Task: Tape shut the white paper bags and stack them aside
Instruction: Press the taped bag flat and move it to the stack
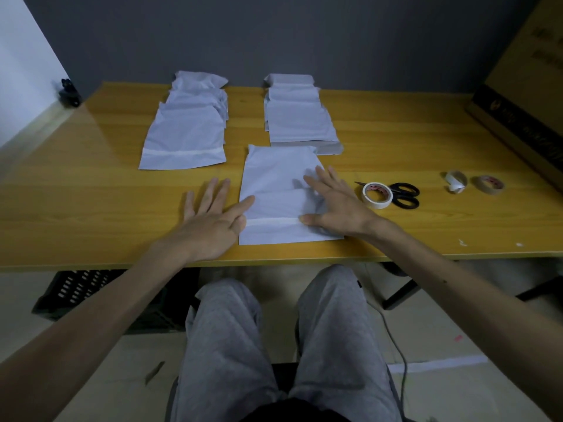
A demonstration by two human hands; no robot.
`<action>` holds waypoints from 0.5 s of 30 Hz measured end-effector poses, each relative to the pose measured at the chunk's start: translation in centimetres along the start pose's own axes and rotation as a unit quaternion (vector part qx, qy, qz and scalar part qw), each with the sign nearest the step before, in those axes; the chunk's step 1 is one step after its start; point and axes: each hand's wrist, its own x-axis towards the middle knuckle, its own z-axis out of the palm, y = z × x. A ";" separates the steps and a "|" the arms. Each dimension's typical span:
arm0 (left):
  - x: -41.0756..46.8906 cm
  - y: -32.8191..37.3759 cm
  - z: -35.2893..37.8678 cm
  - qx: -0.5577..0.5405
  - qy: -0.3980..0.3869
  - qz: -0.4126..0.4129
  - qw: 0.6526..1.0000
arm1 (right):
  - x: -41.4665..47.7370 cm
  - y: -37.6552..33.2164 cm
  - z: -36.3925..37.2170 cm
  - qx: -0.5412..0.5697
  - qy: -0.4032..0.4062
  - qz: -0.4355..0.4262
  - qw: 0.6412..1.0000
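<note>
A single white paper bag lies flat on the yellow wooden table, near its front edge and in front of the person. One strip of pale tape runs across its folded lower end. The left hand lies flat with fingers spread and holds nothing, its thumb touching the bag's left edge. The right hand presses flat on the bag's right side, fingers straight, thumb at the tape's end.

Behind are two stacks of bags. The left stack shows a taped strip on its top bag. The right stack shows none. The number of bags in each is unclear.

To the right sit one white tape roll with unreadable red print on its core, black-handled scissors, a nearly spent roll and a brownish roll. The cardboard box carries blurred writing.
</note>
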 end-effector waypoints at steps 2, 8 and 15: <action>-0.5 -0.6 -0.5 0.013 -0.007 -0.007 1.000 | 0.2 -0.7 0.3 -0.011 0.016 -0.032 0.999; -0.8 -1.1 -2.2 0.042 -0.012 -0.029 0.999 | 0.2 -1.9 1.3 -0.051 0.021 -0.085 0.995; 0.3 4.4 -2.6 -0.067 0.074 0.106 0.989 | 0.0 -2.2 1.8 -0.030 -0.040 -0.056 0.997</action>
